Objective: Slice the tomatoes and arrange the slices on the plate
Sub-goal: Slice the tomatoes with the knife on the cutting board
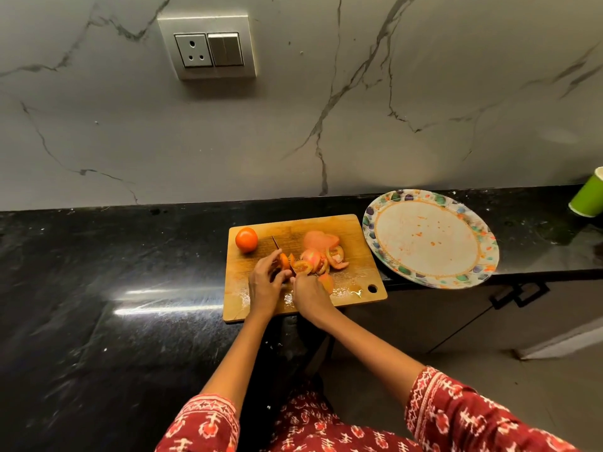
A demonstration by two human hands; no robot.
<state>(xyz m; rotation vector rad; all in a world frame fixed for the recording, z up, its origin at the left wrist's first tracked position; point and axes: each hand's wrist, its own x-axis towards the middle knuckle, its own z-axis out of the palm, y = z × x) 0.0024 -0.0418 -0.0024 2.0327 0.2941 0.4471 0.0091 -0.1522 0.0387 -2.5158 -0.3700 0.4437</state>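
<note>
My left hand [266,282] steadies a tomato piece [284,261] on the board [355,236]; right hand [310,296] works the knife [276,243], slices [321,252] piled alongside.

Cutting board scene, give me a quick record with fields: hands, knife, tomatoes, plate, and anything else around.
left hand: left hand holds a tomato piece on the cutting board
right hand: right hand grips the knife, handle hidden, blade tip pointing away from the person
whole tomato: one whole tomato at the board's far left corner
slices: pile of slices mid-board, none on the plate
plate: patterned plate right of the board, only juice smears
other: green cup at far right; wall socket above
</note>
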